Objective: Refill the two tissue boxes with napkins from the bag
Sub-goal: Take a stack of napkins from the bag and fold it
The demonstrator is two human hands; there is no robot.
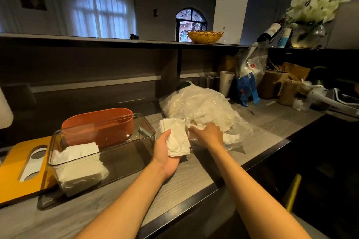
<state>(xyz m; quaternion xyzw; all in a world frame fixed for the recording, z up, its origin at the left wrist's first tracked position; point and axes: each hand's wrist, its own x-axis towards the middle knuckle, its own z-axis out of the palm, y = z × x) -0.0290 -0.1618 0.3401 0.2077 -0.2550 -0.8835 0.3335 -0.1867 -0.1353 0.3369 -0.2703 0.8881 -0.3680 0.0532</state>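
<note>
Cradling a napkin stack (177, 137) in my curled left hand (167, 153), long axis pointing away, my right hand (208, 134) pinches napkins at the plastic bag (204, 106) mouth; the clear tissue box (101, 147) lies leftward, nearest my left hand, on the bench (174, 180).

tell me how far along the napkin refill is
Partly done. The clear box already holds a small pile of napkins at its left end, with most of it unfilled. In hand: the left hand holds a stack of napkins while the right hand reaches into the plastic bag for more. Left: topping up the clear box and filling the orange box, which shows no napkins from here.
</note>
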